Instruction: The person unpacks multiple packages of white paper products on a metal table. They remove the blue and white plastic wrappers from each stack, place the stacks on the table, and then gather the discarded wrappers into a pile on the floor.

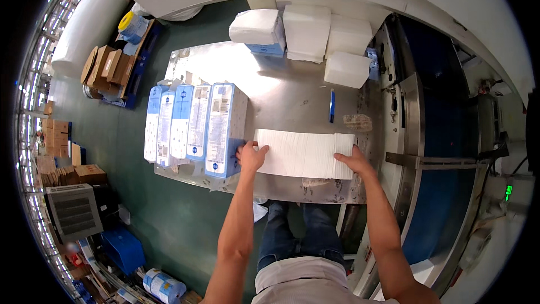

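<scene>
A long row of white folded paper tissues (301,153) lies on the metal table in front of me, its folds standing on edge. My left hand (251,156) is closed on the left end of the row, thumb on the near side of the top and fingers around the end. At the opposite end my right hand (351,160) grips in the same way, thumb lying over the top. Just left of my left hand, a blue-and-white tissue pack (220,129) stands at the end of several similar packs (181,121).
White paper stacks (306,31) stand along the table's far side. A blue pen-like tool (332,106) and a clear plastic scrap (358,123) lie beyond the row. Machinery with blue panels (447,208) borders the table (292,98) on the right. A loaded blue pallet (140,65) sits on the floor far left.
</scene>
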The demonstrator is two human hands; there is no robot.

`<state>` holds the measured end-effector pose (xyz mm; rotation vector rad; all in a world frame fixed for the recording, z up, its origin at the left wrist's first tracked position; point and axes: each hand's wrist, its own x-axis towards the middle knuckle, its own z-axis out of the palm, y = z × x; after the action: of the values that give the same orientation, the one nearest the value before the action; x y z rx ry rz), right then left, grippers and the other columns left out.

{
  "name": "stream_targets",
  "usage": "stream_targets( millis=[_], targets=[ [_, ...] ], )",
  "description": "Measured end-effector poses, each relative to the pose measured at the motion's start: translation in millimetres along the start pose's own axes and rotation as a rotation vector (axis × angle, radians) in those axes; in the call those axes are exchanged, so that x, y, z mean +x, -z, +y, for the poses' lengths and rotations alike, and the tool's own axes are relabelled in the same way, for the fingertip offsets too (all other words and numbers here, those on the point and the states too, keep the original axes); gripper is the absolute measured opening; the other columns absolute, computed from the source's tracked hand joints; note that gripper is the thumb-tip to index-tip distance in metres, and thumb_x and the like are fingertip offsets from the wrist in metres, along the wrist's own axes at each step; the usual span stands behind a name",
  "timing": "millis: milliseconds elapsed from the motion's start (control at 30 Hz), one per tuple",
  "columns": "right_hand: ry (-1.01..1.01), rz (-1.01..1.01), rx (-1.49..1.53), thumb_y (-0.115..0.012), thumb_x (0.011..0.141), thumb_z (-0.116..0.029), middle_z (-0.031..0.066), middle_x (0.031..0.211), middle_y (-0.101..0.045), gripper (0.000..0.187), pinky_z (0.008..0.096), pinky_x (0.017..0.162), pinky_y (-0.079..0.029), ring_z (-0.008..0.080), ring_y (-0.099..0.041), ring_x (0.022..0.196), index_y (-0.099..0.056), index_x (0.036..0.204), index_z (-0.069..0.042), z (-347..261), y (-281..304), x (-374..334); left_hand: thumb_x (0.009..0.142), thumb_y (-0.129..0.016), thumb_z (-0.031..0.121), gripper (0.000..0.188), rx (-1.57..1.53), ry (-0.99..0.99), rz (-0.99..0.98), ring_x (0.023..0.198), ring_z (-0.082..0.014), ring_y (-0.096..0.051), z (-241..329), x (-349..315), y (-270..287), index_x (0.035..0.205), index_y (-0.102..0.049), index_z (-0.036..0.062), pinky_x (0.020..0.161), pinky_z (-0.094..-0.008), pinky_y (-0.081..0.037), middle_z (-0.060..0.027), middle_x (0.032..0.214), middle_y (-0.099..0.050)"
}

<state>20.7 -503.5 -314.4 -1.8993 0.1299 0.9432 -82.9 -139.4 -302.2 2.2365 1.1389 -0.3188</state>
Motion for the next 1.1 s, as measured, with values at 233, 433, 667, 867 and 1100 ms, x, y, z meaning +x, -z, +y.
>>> stream_targets(
  millis=[233,433,667,867,1100],
  targets=[
    [-0.180,-0.090,0.200,-0.083,0.088,-0.035,0.0146,0.139,-0.062,0.079,0.0440,0.101,-0.050,0.0284,-0.061,0.126,-0.046,0.150,-0.003,-16,14,-16,0.084,-0.085,0.023,0.080,-0.598,0.117,-0.302,0.106,-0.0277,-0.067,-43,33,-14,0.144,-0.043,-0.0074,0.089,-0.0451,-0.054,-0.0184,0.123,-0.065],
    [-0.147,-0.018,0.171,-0.082,0.088,-0.035,0.0165,0.139,-0.062,0.081,0.0436,0.098,-0.053,0.0283,-0.063,0.123,-0.044,0.152,-0.004,-15,-3,-8,0.095,-0.076,0.028,0.062,-0.683,0.217,-0.632,0.116,-0.0279,-0.065,-25,40,-9,0.141,-0.053,-0.0066,0.101,-0.0425,-0.050,-0.0180,0.133,-0.065],
    [0.154,0.198,0.330,-0.088,0.076,-0.010,0.0139,0.137,-0.061,0.088,0.0382,0.108,-0.047,0.0259,-0.057,0.129,-0.042,0.150,-0.002,-7,-17,-35,0.087,-0.080,0.008,0.054,-0.778,-0.208,-0.539,0.116,-0.0232,-0.065,-10,-12,19,0.135,-0.059,-0.0030,0.101,-0.0371,-0.050,-0.0137,0.127,-0.069],
    [0.252,0.353,0.318,-0.091,0.070,-0.007,0.0107,0.133,-0.063,0.090,0.0383,0.107,-0.046,0.0236,-0.059,0.125,-0.045,0.147,-0.001,67,-43,-53,0.078,-0.081,-0.005,0.055,-0.664,-0.427,-0.315,0.111,-0.0177,-0.066,-62,-24,-20,0.129,-0.062,-0.0007,0.099,-0.0358,-0.052,-0.0076,0.121,-0.070],
    [0.277,0.407,0.340,-0.092,0.071,-0.009,0.0105,0.129,-0.065,0.071,0.0378,0.105,-0.047,0.0226,-0.060,0.120,-0.058,0.133,0.001,80,-44,-47,0.073,-0.084,-0.004,0.053,-0.685,-0.423,-0.303,0.108,-0.0192,-0.066,-63,-19,-17,0.122,-0.065,0.0000,0.096,-0.0347,-0.053,-0.0070,0.115,-0.072]
  ],
)
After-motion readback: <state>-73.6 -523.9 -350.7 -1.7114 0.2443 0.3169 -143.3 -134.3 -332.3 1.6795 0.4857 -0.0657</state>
